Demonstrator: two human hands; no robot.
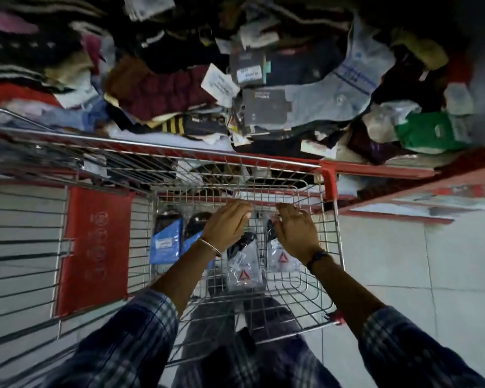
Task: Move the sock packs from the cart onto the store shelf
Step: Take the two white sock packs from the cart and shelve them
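Reaching down from plaid sleeves (140, 326), both hands go into the small wire basket of the cart (331, 247). The left hand (226, 224) hangs over the basket's middle with its fingers curled loosely together near the far rim; whether they pinch anything cannot be told. The right hand (296, 229), wearing a ring, curls its fingers down near the far right corner, just above a clear sock pack; a firm grip cannot be told either.

On the basket floor lie two clear sock packs (245, 268) with red triangles, side by side under the hands, and two blue sock packs (165, 242) against the left wall. The near part of the basket floor is bare wire. A red panel (95, 247) stands just left of the basket.

Beyond the far rim, the red edge of the shelf (375, 168) runs close along the cart. The shelf is heaped to its edge with socks, tags and bagged clothes (263, 79), leaving little open room.
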